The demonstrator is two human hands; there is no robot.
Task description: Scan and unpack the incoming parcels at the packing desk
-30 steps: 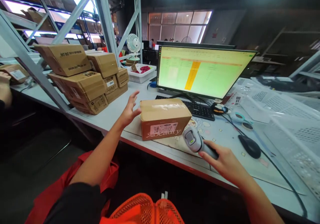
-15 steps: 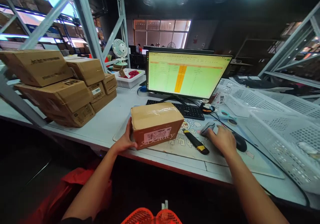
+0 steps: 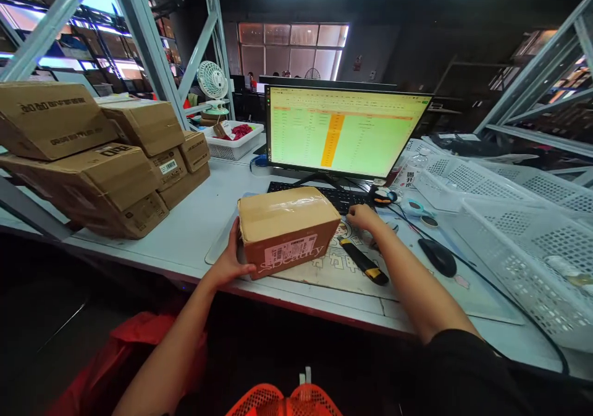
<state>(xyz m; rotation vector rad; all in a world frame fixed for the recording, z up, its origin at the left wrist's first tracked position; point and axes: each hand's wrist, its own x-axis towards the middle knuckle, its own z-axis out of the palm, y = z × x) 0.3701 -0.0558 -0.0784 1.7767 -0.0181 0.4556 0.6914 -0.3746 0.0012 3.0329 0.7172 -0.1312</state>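
A brown cardboard box (image 3: 287, 221) with a taped top and a white label stands on the desk in front of me. My left hand (image 3: 234, 258) grips its left end, thumb on the front face and fingers around the side. Over the right part of the black keyboard (image 3: 345, 201), my right hand (image 3: 364, 217) is closed, fingers curled down at the keys; nothing shows in them. A black and yellow utility knife (image 3: 364, 260) lies between the box and my right forearm. A small grey object (image 3: 393, 225) is mostly hidden beneath that forearm.
Behind the keyboard stands a monitor (image 3: 343, 131) showing a spreadsheet. A black mouse (image 3: 438, 256) and its cable lie at the right, beside white plastic baskets (image 3: 523, 267). Stacked cardboard boxes (image 3: 88, 175) occupy the left, against a metal rack post (image 3: 146, 33).
My right hand has left the grey object near the mouse and moved forward and left to the keyboard. My left hand keeps its grip on the box. The view has shifted slightly.
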